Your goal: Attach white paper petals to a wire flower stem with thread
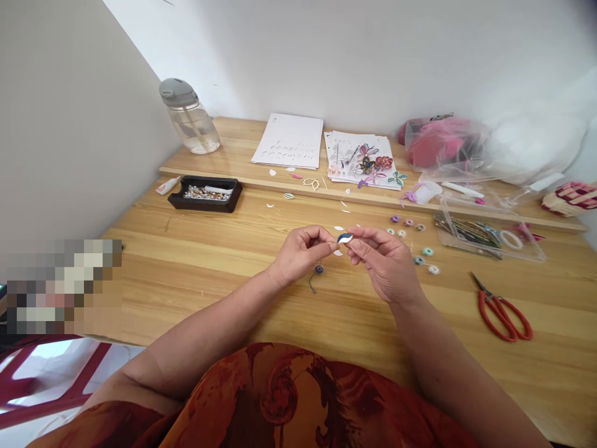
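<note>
Both my hands meet above the middle of the wooden table (186, 274). My left hand (303, 249) and my right hand (385, 258) are closed in pinches on a small blue-and-white quilled paper piece (345, 238) held between their fingertips. Just below my left hand a purple paper coil with a loose tail (318, 270) lies on the table. Small white paper petals (338, 228) lie just beyond my fingers.
Red-handled scissors (501, 309) lie at the right. Several coloured paper coils (413, 239) sit beside my right hand. Further back are a black bead tray (205, 193), a water bottle (189, 117), white sheets (289, 142), quilled flowers on paper (368, 162), a clear tool box (485, 233) and plastic bags (443, 143).
</note>
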Demonstrator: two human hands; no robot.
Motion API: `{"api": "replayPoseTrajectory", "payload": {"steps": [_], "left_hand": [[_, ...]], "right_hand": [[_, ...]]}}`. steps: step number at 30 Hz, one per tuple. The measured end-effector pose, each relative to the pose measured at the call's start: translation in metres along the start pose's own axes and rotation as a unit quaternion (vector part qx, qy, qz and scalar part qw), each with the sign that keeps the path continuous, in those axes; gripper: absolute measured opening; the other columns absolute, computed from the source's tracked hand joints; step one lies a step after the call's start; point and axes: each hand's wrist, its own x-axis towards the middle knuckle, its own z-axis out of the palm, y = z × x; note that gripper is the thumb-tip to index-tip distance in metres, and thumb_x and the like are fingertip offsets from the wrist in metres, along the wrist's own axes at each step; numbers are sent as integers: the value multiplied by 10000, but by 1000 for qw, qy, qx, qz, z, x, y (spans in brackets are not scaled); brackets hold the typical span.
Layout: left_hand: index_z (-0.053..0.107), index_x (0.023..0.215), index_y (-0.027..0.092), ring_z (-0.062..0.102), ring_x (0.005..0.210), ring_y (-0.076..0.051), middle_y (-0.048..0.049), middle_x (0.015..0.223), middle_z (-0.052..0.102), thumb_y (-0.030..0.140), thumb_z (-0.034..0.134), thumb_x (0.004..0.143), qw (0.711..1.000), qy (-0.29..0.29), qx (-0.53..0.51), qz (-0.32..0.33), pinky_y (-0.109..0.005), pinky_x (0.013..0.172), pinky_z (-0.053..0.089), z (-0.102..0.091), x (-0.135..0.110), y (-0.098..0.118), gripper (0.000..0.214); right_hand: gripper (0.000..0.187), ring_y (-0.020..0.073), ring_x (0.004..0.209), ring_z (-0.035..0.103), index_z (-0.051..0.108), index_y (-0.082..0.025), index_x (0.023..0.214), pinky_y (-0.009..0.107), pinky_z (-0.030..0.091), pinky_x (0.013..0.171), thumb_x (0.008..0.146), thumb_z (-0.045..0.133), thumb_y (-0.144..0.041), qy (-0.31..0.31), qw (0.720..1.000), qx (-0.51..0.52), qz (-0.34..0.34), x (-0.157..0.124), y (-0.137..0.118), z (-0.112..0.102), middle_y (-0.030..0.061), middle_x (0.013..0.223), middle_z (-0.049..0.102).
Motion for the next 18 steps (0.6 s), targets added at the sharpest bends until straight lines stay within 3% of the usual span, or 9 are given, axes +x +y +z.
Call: {"api": "replayPoseTrajectory", "payload": {"steps": [7, 18], "left_hand": [[652, 726, 131, 504, 645, -113, -23, 699, 616, 312, 724, 742, 999, 1, 40, 6, -246, 619, 381, 2, -2, 1, 196], [650, 696, 135, 466, 605, -91, 4, 653, 587, 333, 747, 700, 999, -17, -10, -34, -236, 593, 356, 3, 0, -3, 221]], "right_hand": [[218, 109, 627, 581, 776, -209, 914, 212, 451, 506, 719, 840, -284, -2, 999, -34, 11, 0, 3, 1, 17, 713, 691], [143, 94, 569, 543, 779, -224, 913, 233, 442, 518, 771, 789, -239, 27, 993, -100, -63, -3, 5, 4, -11, 654, 663]]}}
